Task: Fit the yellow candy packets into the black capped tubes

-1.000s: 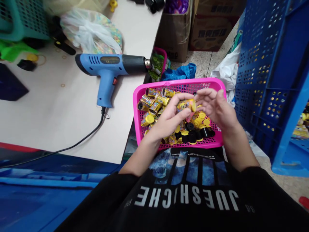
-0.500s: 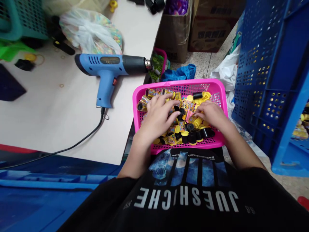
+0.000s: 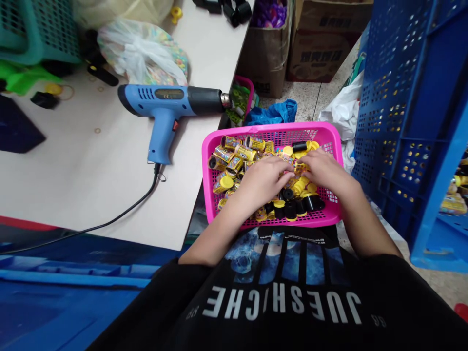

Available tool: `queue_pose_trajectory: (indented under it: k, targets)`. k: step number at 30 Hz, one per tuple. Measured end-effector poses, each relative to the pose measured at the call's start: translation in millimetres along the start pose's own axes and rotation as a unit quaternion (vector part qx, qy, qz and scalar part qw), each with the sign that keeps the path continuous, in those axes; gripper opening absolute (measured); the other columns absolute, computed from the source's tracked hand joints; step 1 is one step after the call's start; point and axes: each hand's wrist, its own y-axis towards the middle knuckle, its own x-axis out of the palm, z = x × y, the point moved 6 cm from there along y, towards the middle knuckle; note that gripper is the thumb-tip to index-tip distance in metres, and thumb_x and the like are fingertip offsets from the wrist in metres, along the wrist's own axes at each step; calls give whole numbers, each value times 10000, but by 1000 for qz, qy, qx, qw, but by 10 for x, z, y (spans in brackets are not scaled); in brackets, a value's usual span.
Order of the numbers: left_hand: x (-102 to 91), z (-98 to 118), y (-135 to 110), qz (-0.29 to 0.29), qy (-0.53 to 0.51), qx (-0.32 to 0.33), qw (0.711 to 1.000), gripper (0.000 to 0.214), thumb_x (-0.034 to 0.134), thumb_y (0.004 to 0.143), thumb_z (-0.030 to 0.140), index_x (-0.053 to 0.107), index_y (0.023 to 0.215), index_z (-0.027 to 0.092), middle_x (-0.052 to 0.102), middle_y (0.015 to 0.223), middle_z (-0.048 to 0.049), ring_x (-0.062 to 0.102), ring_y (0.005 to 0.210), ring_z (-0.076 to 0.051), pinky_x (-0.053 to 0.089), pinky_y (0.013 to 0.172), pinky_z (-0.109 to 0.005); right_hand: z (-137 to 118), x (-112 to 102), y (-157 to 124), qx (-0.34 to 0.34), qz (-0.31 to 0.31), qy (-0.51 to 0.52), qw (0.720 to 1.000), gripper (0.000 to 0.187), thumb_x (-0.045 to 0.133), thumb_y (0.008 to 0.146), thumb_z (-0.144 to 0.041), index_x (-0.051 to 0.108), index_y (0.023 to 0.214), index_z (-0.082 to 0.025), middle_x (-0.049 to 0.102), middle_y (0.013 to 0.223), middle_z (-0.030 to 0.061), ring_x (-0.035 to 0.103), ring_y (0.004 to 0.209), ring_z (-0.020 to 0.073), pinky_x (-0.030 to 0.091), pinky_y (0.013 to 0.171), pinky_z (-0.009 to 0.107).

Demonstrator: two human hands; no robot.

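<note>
A pink plastic basket (image 3: 272, 128) in front of my body holds many small canisters (image 3: 230, 143) with yellow printed wraps, plain black canisters (image 3: 290, 209) and yellow caps (image 3: 313, 146). My left hand (image 3: 266, 179) reaches over the middle of the pile, fingers bent and drawn together. Facing it from the right, my right hand (image 3: 323, 169) has its fingers curled down among the caps and wrapped canisters. The two sets of fingertips are close to each other. Whatever sits between the fingers of either hand is hidden or too small to name.
A blue heat gun (image 3: 163, 107) lies on the white table (image 3: 109, 185) to the left, its cord running to the front. Behind it sits a knotted plastic bag (image 3: 146, 53). A tall blue crate (image 3: 395, 107) stands at the right. Cardboard boxes (image 3: 316, 46) are at the back.
My left hand has moved right, towards my right hand, and its spread fingers have drawn together. More wrapped canisters show at the basket's left. My right hand has barely shifted.
</note>
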Motion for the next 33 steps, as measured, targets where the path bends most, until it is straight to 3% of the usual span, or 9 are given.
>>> queue_pose_trajectory:
  k: [5, 9, 12, 15, 18, 21, 27, 30, 33]
  targets:
    - [-66, -45, -7, 33, -42, -8, 999, 135, 632, 964, 220, 761, 953, 182, 775, 927, -57, 698, 895, -196, 521, 888, -359, -19, -12, 55, -9, 0, 9, 1000, 191, 633, 934, -198, 799, 1025, -170, 775, 1062, 138, 644, 1066, 310, 483, 919, 419]
    - [-6, -61, 9, 75, -122, -21, 989, 56, 703, 900, 197, 727, 950, 193, 761, 934, -37, 695, 876, -172, 532, 831, -324, -109, -279, -85, -64, 48, 76, 994, 195, 605, 937, -162, 792, 991, -183, 781, 998, 110, 668, 1006, 280, 483, 920, 404]
    - [57, -103, 22, 101, -272, -64, 955, 160, 732, 837, 142, 673, 975, 197, 728, 849, 4, 687, 763, -125, 534, 707, -252, -237, -495, -221, -112, 106, 167, 974, 145, 604, 936, -177, 745, 968, -183, 757, 1000, 95, 663, 1002, 265, 479, 917, 403]
    - [7, -166, 7, 158, -412, -113, 890, 199, 739, 831, 152, 639, 996, 202, 686, 758, 36, 664, 660, -89, 530, 638, -209, -245, -581, -267, -88, 168, 369, 910, 167, 609, 960, -257, 670, 1108, -209, 719, 985, 51, 660, 925, 203, 495, 848, 351]
    - [-83, -207, -19, 199, -478, -133, 845, 264, 784, 814, 220, 628, 1026, 208, 654, 696, 59, 639, 587, -77, 538, 605, -200, -220, -463, -223, -45, 165, 541, 823, 325, 684, 931, -351, 584, 1221, -242, 641, 832, -21, 612, 754, 142, 472, 705, 279]
    - [-93, -225, -22, 190, -507, -139, 829, 332, 829, 786, 306, 650, 1046, 204, 642, 663, 66, 604, 546, -71, 521, 567, -193, -235, -372, -195, -28, 166, 590, 790, 404, 765, 876, -409, 567, 1192, -254, 580, 737, -61, 556, 671, 117, 423, 640, 254]
    - [-151, -318, -70, 252, -428, -152, 854, 300, 852, 775, 358, 748, 1007, 197, 698, 734, 26, 621, 629, -85, 511, 611, -201, -252, -307, -168, -16, 170, 539, 825, 438, 742, 877, -445, 562, 1229, -256, 540, 698, -70, 547, 644, 123, 432, 639, 269]
    - [-244, -391, -129, 307, -366, -162, 864, 227, 802, 833, 348, 738, 990, 198, 758, 880, -12, 692, 752, -120, 561, 702, -236, -132, -208, -99, 37, 176, 430, 885, 351, 661, 926, -355, 589, 1248, -234, 620, 772, -23, 621, 746, 167, 477, 719, 308]
    - [-268, -452, -161, 309, -344, -165, 871, 298, 790, 853, 321, 695, 1123, 240, 705, 767, 22, 664, 666, -107, 543, 637, -221, -48, -135, -87, 76, 155, 251, 952, 283, 642, 929, -294, 649, 1194, -194, 727, 1036, 98, 659, 1006, 269, 495, 858, 389]
